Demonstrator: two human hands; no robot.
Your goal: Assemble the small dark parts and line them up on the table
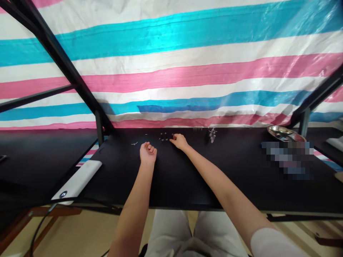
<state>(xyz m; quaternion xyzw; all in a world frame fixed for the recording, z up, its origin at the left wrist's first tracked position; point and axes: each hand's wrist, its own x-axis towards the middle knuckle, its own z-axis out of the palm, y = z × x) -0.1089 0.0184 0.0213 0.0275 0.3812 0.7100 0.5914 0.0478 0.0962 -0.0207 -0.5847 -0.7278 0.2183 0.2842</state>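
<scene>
My left hand [148, 152] rests palm up over the black table [187, 178], its fingers curled in. Whatever may lie inside those fingers is hidden. Just to the right, my right hand [180, 141] reaches down to the tabletop with thumb and fingertips drawn together at a tiny part too small to name. Beside these fingertips, between the two hands, lie several small metallic pieces [164, 136]. A thin whitish strand [134, 143] lies to the left of my left hand.
A row of small grey pieces [197, 129] and a cluster of grey cylinders [212, 135] lie toward the back. At right stands a shiny metal dish [285, 133] near a blurred patch. A white power bank [77, 182] with a cable lies left. Black frame bars [61, 67] rise behind.
</scene>
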